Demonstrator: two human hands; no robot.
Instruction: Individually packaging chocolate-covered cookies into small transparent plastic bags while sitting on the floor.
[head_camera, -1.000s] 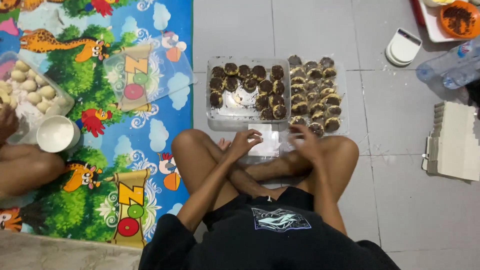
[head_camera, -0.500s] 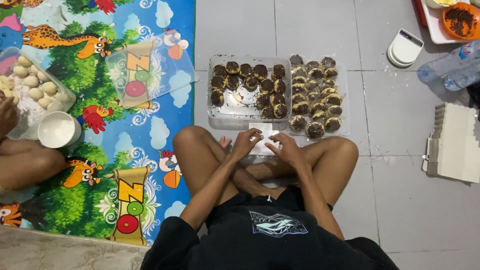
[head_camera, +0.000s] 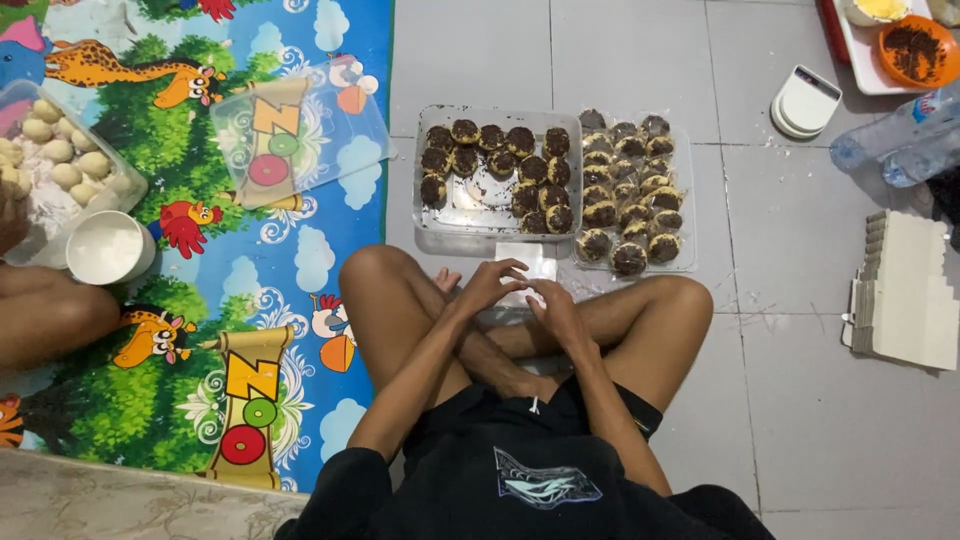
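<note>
I sit cross-legged on the tiled floor. My left hand (head_camera: 488, 286) and my right hand (head_camera: 556, 308) meet fingertip to fingertip above my shins, fingers curled over a white paper piece (head_camera: 527, 258) lying just in front of my legs. What the fingers pinch is hidden. Beyond the paper stands a clear plastic tray (head_camera: 438, 236) holding several round balls coated in dark sprinkles (head_camera: 520, 140), with a bare patch in its middle. Right beside it a second clear tray (head_camera: 686, 240) is packed with the same dark balls (head_camera: 635, 190).
A colourful play mat (head_camera: 200, 330) covers the floor at left, with a clear lid (head_camera: 300, 140) lying on it. Another person's leg (head_camera: 50, 315), a white bowl (head_camera: 108, 246) and a tub of pale dough balls (head_camera: 60, 160) are far left. Folded white boxes (head_camera: 905, 290), bottles (head_camera: 890, 145) and an orange bowl (head_camera: 918, 50) are at right.
My right hand drew back from the right-hand tray to the middle and joined my left hand. Both hands then came slightly closer to my legs.
</note>
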